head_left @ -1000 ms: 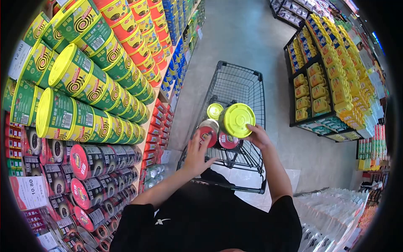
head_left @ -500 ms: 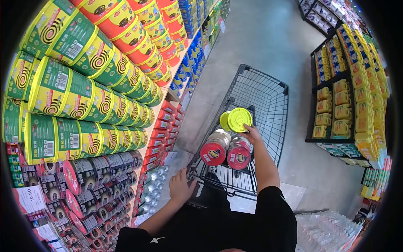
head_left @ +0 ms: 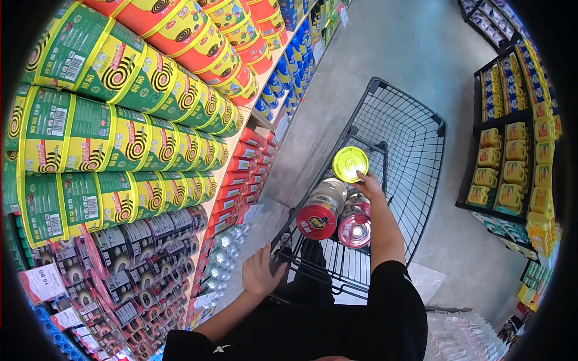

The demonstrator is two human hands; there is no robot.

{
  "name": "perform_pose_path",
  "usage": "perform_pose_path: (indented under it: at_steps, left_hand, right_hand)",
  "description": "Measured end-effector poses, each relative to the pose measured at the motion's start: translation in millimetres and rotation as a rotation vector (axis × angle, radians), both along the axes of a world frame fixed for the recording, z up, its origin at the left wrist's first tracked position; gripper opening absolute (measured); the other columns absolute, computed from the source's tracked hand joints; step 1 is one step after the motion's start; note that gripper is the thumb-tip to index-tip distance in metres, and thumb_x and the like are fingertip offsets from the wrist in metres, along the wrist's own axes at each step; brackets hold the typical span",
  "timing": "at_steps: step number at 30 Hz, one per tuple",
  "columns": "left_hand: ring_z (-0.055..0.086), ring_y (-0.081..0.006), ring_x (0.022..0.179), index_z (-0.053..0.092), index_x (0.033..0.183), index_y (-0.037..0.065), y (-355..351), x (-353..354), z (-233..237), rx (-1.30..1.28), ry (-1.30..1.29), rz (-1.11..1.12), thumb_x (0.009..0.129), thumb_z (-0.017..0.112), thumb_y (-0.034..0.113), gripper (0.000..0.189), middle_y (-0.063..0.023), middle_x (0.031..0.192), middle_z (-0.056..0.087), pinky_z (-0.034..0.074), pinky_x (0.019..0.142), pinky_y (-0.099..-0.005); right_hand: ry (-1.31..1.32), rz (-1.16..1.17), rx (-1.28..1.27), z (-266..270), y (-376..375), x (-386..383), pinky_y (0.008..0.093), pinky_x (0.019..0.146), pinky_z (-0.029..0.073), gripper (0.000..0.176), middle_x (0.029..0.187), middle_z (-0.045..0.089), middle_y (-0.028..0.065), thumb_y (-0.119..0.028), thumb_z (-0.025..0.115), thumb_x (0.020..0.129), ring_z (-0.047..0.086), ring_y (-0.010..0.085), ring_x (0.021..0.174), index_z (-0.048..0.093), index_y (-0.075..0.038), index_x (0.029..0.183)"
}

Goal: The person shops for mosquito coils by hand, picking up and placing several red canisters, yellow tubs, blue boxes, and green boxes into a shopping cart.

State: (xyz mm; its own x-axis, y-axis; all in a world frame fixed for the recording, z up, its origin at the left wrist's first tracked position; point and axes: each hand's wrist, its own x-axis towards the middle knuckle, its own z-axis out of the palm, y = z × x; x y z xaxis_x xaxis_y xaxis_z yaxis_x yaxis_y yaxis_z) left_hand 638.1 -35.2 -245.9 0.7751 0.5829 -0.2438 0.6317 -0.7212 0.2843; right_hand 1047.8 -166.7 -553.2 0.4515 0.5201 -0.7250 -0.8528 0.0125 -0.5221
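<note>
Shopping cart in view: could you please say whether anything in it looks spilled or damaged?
Nothing stands out: two red-lidded jars and, at the right hand, a yellow-lidded tub show no visible spill or damage.

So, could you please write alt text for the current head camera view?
A person's right hand grasps the edge of a round yellow lid at a wire shopping cart, beside two red-ended jars. The left hand is beside the cart's near end; green-and-yellow tubs are stacked at left.
</note>
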Motion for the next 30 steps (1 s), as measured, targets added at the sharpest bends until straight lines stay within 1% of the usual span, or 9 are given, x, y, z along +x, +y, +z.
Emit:
perform_pose_path:
  at_steps: [10, 13, 16, 18, 20, 21, 25, 27, 30]
  left_hand:
    - [0.063, -0.0352, 0.103, 0.049, 0.142, 0.001, -1.3, -1.2, 1.7, 0.031, -0.036, 0.005, 0.083, 0.076, 0.043, 0.077, -0.0181, 0.117, 0.064, 0.049, 0.089, -0.0450]
    - [0.063, -0.0351, 0.103, 0.049, 0.142, 0.002, -3.1, -3.5, 1.5, 0.066, -0.042, -0.004, 0.084, 0.074, 0.044, 0.076, -0.0176, 0.116, 0.064, 0.049, 0.089, -0.0452]
    - [0.064, -0.0354, 0.103, 0.048, 0.142, 0.003, -3.8, -6.5, -2.7, 0.084, -0.080, -0.013, 0.085, 0.073, 0.045, 0.075, -0.0174, 0.115, 0.064, 0.049, 0.089, -0.0458]
    - [0.063, -0.0348, 0.102, 0.048, 0.142, 0.002, -3.4, -10.1, -4.7, 0.095, -0.096, -0.021, 0.086, 0.072, 0.045, 0.075, -0.0168, 0.114, 0.064, 0.049, 0.087, -0.0450]
    - [0.063, -0.0332, 0.098, 0.047, 0.142, 0.001, -2.8, -12.0, -6.2, 0.113, -0.097, -0.038, 0.086, 0.072, 0.043, 0.074, -0.0157, 0.110, 0.063, 0.049, 0.083, -0.0427]
    - [0.064, -0.0343, 0.098, 0.046, 0.143, 0.001, -2.8, -13.2, -7.2, 0.082, -0.099, -0.027, 0.087, 0.071, 0.043, 0.074, -0.0166, 0.111, 0.063, 0.049, 0.083, -0.0440]
    - [0.066, -0.0396, 0.097, 0.041, 0.147, 0.003, 4.8, -25.0, -19.3, -0.106, -0.164, 0.044, 0.088, 0.069, 0.043, 0.077, -0.0209, 0.115, 0.063, 0.052, 0.080, -0.0501]
    - [0.067, -0.0425, 0.096, 0.036, 0.150, 0.004, 10.6, -34.7, -27.5, -0.200, -0.183, 0.067, 0.089, 0.068, 0.042, 0.078, -0.0234, 0.116, 0.063, 0.053, 0.079, -0.0531]
    - [0.067, -0.0459, 0.095, 0.032, 0.152, 0.007, 17.6, -57.5, -34.1, -0.264, -0.115, 0.077, 0.090, 0.067, 0.038, 0.078, -0.0266, 0.116, 0.063, 0.053, 0.078, -0.0554]
  right_hand:
    - [-0.085, 0.205, -0.034, -0.7, 1.4, 4.8, 0.0523, 0.090, 0.060, 0.053, 0.132, 0.057, 0.0191, -0.010, 0.070, 0.094, 0.060, 0.0371, 0.119, 0.042, 0.004, 0.137]
    - [-0.127, 0.292, -0.206, 5.7, 3.7, 3.9, 0.0529, 0.089, 0.060, 0.067, 0.134, 0.056, 0.0211, -0.013, 0.073, 0.092, 0.057, 0.0389, 0.123, 0.035, 0.005, 0.145]
    - [-0.176, 0.162, -0.478, 29.6, 9.3, -4.0, 0.0536, 0.087, 0.061, 0.086, 0.139, 0.054, 0.0213, -0.016, 0.078, 0.087, 0.056, 0.0411, 0.124, 0.027, 0.003, 0.153]
    - [-0.482, 0.313, -0.650, 47.9, -5.7, -7.5, 0.0490, 0.090, 0.058, 0.086, 0.139, 0.055, 0.0252, -0.026, 0.077, 0.086, 0.056, 0.0387, 0.125, 0.032, 0.004, 0.152]
    - [-0.892, 0.552, -0.875, 52.8, -34.1, -11.6, 0.0465, 0.092, 0.055, 0.079, 0.138, 0.056, 0.0267, -0.030, 0.075, 0.086, 0.056, 0.0370, 0.127, 0.041, 0.006, 0.148]
    - [-0.916, 0.521, -0.881, 96.2, -46.2, -27.1, 0.0427, 0.100, 0.049, 0.072, 0.137, 0.056, 0.0282, -0.036, 0.071, 0.087, 0.054, 0.0359, 0.129, 0.049, 0.003, 0.143]
    - [-1.304, 0.294, -0.867, 185.5, -138.1, -106.1, 0.0423, 0.113, 0.039, 0.056, 0.141, 0.053, 0.0258, -0.023, 0.069, 0.089, 0.048, 0.0403, 0.134, 0.054, 0.001, 0.138]
    - [-1.287, 0.288, -0.921, 224.6, -195.5, -153.7, 0.0482, 0.114, 0.035, 0.052, 0.147, 0.046, 0.0276, -0.018, 0.067, 0.090, 0.041, 0.0440, 0.138, 0.054, 0.001, 0.137]
    - [-1.210, 0.314, -1.259, 244.1, -283.6, -232.1, 0.0500, 0.114, 0.035, 0.054, 0.143, 0.047, 0.0299, -0.022, 0.069, 0.089, 0.041, 0.0449, 0.136, 0.054, 0.000, 0.137]
